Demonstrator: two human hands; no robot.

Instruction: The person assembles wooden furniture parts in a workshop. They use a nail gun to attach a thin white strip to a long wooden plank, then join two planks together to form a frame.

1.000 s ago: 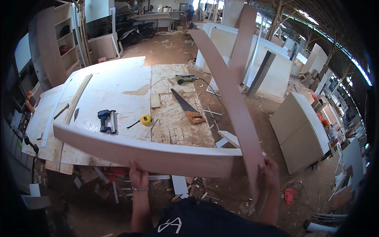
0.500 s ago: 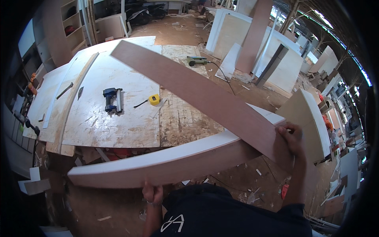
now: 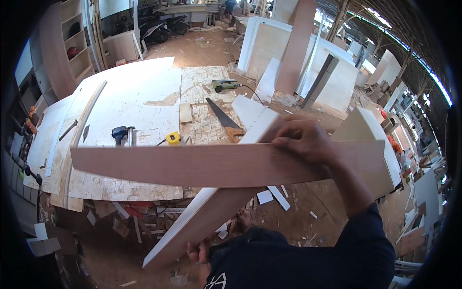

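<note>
My right hand [image 3: 306,140] is closed over the top edge of a long brown wooden plank [image 3: 168,166], right of its middle. The plank lies nearly level across the view, its left part passing in front of the worktable. Beneath it, a long beam-like wooden piece [image 3: 207,224] with a white top and brown side slants from low left to far right. Near that piece's lower end my left hand [image 3: 198,252] has its curled fingers on the brown side's near edge. The plank hides the middle of the white-topped piece.
On the white worktable [image 3: 130,91] lie a handsaw [image 3: 225,120], a blue nail gun [image 3: 121,136], a yellow tape measure [image 3: 173,138], a green power tool [image 3: 225,85], a hammer [image 3: 68,130] and a wooden strip [image 3: 89,115]. Offcuts [image 3: 279,197] litter the floor; large panels [image 3: 272,50] lean behind.
The plank has swung from a diagonal to nearly level, nearer me. The white-topped piece has turned, its left end coming toward me and its other end moving away. The handsaw has come into view.
</note>
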